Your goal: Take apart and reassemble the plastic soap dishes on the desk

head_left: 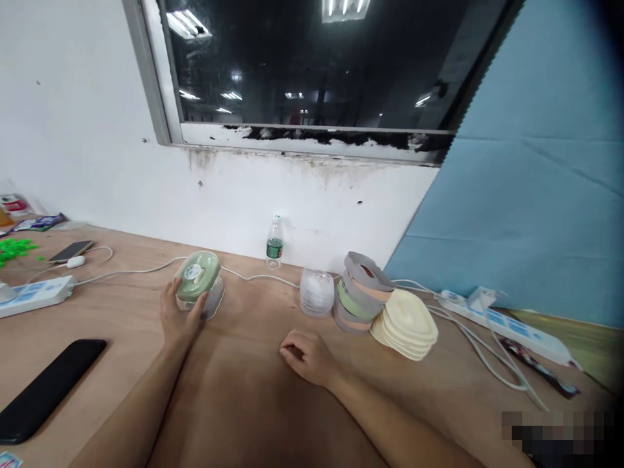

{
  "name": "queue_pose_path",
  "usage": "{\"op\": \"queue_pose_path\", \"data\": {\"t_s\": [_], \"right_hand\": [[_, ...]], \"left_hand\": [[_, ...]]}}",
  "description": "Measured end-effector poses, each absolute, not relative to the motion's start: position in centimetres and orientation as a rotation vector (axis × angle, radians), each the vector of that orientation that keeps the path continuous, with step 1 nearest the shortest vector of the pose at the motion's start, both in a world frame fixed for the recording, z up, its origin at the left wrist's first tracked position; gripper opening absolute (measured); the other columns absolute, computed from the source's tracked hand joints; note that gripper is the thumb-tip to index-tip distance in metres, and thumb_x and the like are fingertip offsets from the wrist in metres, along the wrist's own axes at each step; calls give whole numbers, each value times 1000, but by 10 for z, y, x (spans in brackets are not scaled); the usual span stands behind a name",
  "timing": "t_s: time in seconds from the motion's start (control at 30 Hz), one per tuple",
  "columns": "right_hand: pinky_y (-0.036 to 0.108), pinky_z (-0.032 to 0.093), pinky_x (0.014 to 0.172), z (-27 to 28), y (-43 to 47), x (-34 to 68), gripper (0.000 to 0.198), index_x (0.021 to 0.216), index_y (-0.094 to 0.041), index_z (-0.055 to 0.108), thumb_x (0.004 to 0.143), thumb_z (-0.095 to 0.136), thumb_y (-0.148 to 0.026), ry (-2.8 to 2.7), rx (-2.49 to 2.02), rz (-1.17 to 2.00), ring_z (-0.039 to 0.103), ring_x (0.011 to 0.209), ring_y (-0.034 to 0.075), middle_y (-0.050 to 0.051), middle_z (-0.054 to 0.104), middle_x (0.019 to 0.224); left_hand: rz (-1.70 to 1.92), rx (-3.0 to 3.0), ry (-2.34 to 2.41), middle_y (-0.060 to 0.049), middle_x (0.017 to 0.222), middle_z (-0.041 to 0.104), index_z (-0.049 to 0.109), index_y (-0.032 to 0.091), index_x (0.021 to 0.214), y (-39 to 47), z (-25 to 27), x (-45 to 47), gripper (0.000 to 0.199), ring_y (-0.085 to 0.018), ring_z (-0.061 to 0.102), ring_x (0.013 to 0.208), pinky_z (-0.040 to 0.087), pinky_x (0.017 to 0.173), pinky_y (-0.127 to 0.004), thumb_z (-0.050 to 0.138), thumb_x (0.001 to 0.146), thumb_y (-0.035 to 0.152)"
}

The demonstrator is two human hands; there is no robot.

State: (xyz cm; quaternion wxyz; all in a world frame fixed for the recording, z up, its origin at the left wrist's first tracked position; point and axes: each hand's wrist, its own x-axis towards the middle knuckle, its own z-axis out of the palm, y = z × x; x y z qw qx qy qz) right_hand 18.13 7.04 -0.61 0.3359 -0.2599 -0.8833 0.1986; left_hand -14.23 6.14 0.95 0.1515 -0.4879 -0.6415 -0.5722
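My left hand (179, 318) grips a food container with a light green lid (205, 276), thumb on the near right side and fingers on the left. A round white label sits on the lid, and the container is tilted. Under it shows a clear plastic part (214, 303); I cannot tell whether it belongs to the same container. My right hand (312, 357) rests on the table with curled fingers and nothing visible in them. Beyond it are a stack of clear plastic bowls (316, 296), a leaning stack of grey, green and peach sleeves (358, 305) and a stack of cream lids (408, 325).
A plastic bottle (273, 248) stands against the wall. White power strips lie at left (41, 296) and right (517, 331), with cables along the back. A black slab-like object (51, 387) and a phone (72, 251) lie on the left, near green pieces (14, 249).
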Motion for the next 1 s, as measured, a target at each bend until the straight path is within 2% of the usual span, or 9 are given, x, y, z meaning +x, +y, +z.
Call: {"op": "queue_pose_path", "data": {"t_s": [0.1,0.23,0.33,0.47,0.57,0.73,0.9,1.0], "right_hand": [[27,45,70,-10,67,183,12,94,-22,61,88,54,-30,-2252,-717,652,59,74,14,2,64,81],[29,49,69,-18,70,184,40,122,-24,50,89,52,-45,-2046,-831,895,59,78,16,6,64,100],[35,51,73,-21,75,184,55,136,-22,40,92,39,-56,-1838,-877,943,61,83,20,11,62,112],[43,42,98,-16,74,190,53,132,-22,49,94,33,-56,-1777,-951,855,54,115,26,11,58,127],[44,36,106,-11,64,198,48,127,-24,56,94,37,-52,-1862,-1033,759,49,122,26,9,58,128],[41,41,99,-10,51,199,45,122,-24,62,94,40,-50,-1880,-1190,604,54,112,24,9,62,113],[38,43,96,-10,47,195,41,119,-23,64,93,44,-47,-1813,-1190,543,55,107,23,9,61,109],[36,48,85,-10,44,195,40,117,-22,65,91,47,-47,-1755,-1197,519,58,100,22,9,61,109]], "left_hand": [[-1653,-1561,-1692,-12,134,47,44,19,131,57,6,-126,63,-29,46,126,39,106,-47,70,77,41],[-1504,-2015,-1579,-14,134,48,45,20,129,46,-4,-94,62,-31,45,127,39,105,-50,69,77,41],[-1426,-2323,-1480,-15,136,45,45,22,132,34,-7,-70,64,-31,46,126,41,104,-48,69,77,44],[-1326,-2659,-1411,-13,136,46,43,23,135,24,-4,-54,68,-30,47,125,41,105,-46,68,76,48],[-1350,-2749,-1418,-13,136,48,44,23,134,23,-3,-51,67,-29,48,125,42,104,-45,67,77,48],[-1362,-2820,-1428,-12,135,48,46,23,133,25,-3,-50,64,-29,47,125,42,105,-45,66,78,48],[-1311,-2842,-1405,-12,136,47,45,23,136,24,-2,-51,65,-28,47,125,42,105,-46,65,79,48],[-1313,-2829,-1358,-12,136,47,42,24,138,26,-3,-52,68,-28,47,126,41,106,-46,65,79,47]]}}
